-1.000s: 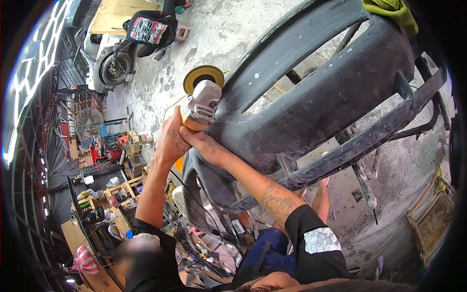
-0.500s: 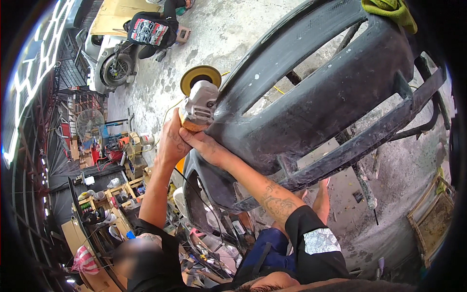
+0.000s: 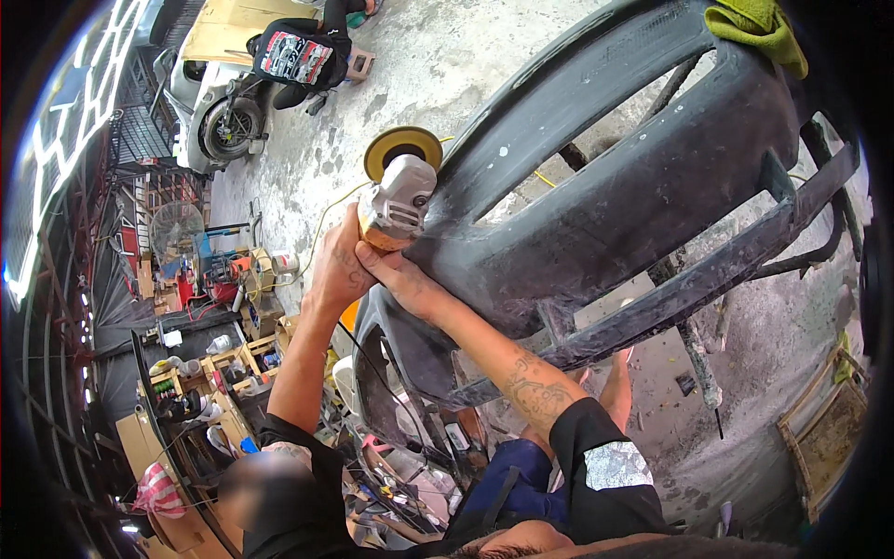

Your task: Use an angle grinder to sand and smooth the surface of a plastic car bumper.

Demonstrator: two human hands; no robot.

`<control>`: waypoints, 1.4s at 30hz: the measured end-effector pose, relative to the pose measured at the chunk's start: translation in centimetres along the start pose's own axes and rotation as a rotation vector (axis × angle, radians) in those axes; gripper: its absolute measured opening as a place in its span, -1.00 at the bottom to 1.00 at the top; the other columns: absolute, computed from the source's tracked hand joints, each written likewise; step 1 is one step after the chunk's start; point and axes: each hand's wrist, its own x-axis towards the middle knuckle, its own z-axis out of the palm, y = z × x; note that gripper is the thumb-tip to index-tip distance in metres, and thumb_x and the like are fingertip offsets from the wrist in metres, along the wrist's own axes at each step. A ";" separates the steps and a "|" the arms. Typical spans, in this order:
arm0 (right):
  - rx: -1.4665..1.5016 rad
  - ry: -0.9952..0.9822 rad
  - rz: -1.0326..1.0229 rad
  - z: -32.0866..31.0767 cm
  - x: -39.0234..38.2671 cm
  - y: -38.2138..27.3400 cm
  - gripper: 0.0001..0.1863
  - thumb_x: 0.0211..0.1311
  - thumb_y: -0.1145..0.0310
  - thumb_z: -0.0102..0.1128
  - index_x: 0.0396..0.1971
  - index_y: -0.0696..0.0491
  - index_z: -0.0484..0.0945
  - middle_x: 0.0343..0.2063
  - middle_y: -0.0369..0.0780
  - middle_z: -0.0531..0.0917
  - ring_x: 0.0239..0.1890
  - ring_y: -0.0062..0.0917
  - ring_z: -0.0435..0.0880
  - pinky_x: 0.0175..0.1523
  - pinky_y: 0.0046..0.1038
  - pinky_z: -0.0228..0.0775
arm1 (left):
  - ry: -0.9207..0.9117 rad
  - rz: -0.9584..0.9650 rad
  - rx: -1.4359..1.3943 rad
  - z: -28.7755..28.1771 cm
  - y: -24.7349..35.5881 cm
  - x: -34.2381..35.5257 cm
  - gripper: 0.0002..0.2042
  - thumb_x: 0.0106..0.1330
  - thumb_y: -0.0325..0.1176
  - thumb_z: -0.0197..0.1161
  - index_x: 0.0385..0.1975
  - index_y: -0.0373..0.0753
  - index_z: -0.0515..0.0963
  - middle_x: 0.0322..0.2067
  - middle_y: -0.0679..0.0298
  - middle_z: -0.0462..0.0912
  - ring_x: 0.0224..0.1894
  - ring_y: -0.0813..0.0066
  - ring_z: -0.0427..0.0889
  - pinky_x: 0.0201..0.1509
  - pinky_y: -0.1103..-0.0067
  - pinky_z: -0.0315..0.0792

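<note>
Both of my hands are closed around an angle grinder (image 3: 399, 200) with a grey metal head and an orange body. Its yellow round disc (image 3: 402, 149) points away from me. My left hand (image 3: 339, 261) grips the far left side of the body, and my right hand (image 3: 399, 279) wraps the near side; the fingers underneath are partly hidden. Directly right of the tool lies a large dark car bumper (image 3: 596, 219) with long openings, its surface dusty and scuffed. Head and disc overlap the bumper's left end in view; whether they touch it I cannot tell.
A green cloth (image 3: 759, 33) hangs over the bumper's far right end. Metal stand legs (image 3: 694, 363) show beneath it. Another person (image 3: 298, 58) crouches at the far left by a motorcycle (image 3: 219, 121). Cluttered shelves (image 3: 247, 368) line my left, and a wooden frame (image 3: 824, 429) leans at right.
The whole view has shifted slightly, and the grinder with both hands has moved a little to the right relative to the bumper. My grip looks the same.
</note>
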 end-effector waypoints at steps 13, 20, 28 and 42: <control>0.062 0.004 -0.031 0.1 -0.3 -0.6 -0.11 0.44 -0.41 -0.16 -0.12 0.26 0.71 -0.02 -0.21 0.69 0.17 -0.55 0.50 0.35 -0.48 0.18 | 0.001 -0.031 0.025 -0.2 1.1 0.1 -0.29 0.13 -0.45 0.38 0.26 -0.61 0.22 -0.19 -0.21 0.67 -0.12 -0.29 0.63 -0.03 0.26 0.52; 0.046 0.085 -0.046 0.6 -0.4 -0.7 -0.11 0.43 -0.41 -0.14 -0.17 0.25 0.71 -0.09 -0.22 0.69 0.11 -0.56 0.51 0.32 -0.48 0.20 | 0.028 0.001 0.053 0.0 0.5 0.0 -0.35 0.14 -0.46 0.36 0.22 -0.57 0.27 -0.21 -0.21 0.67 -0.13 -0.28 0.65 -0.04 0.27 0.53; 0.053 0.080 -0.093 0.5 -0.5 -0.9 -0.16 0.47 -0.36 -0.13 -0.16 0.24 0.71 -0.09 -0.25 0.68 0.08 -0.57 0.51 0.30 -0.48 0.22 | 0.066 0.032 -0.013 0.2 0.8 0.4 -0.58 0.16 -0.47 0.31 0.02 -0.39 0.39 -0.28 -0.13 0.69 -0.15 -0.32 0.64 -0.12 0.26 0.54; 0.186 0.037 -0.136 0.6 -0.7 -2.1 -0.23 0.51 -0.25 -0.05 0.29 0.20 0.39 0.21 -0.22 0.50 0.31 -0.55 0.38 0.44 -0.46 0.08 | 0.045 -0.008 0.014 -0.2 1.9 0.9 -0.53 0.09 -0.48 0.32 0.01 -0.46 0.35 -0.35 -0.19 0.64 -0.18 -0.40 0.55 -0.18 0.16 0.47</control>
